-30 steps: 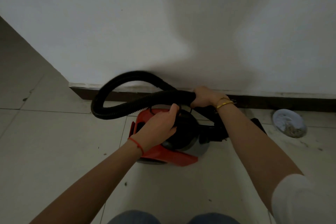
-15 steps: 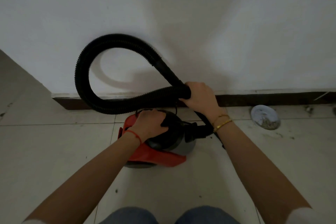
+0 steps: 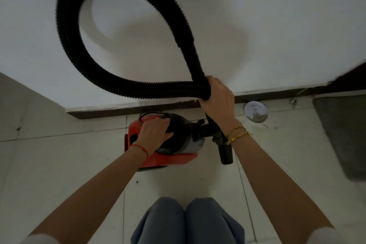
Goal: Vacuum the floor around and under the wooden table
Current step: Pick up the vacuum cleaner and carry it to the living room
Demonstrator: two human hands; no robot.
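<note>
A small red and black vacuum cleaner [image 3: 170, 158] stands on the pale tiled floor close to the white wall. My left hand [image 3: 153, 131] grips the black handle on top of its body. A ribbed black hose [image 3: 67, 31] rises in a big loop in front of the wall. My right hand [image 3: 216, 99] grips the hose where its two runs cross, above the vacuum's right side. A short black tube end [image 3: 225, 153] hangs below that hand. No wooden table is in view.
A dark skirting board [image 3: 111, 112] runs along the foot of the wall. A round white lid or dish with debris [image 3: 255, 112] lies on the floor at the right. A dark grey object [image 3: 344, 134] fills the right edge. My knees [image 3: 186, 222] show at the bottom.
My right hand has lifted the hose higher, so the loop stands taller against the wall. The view has tilted down and my knees now show. My left hand keeps its grip.
</note>
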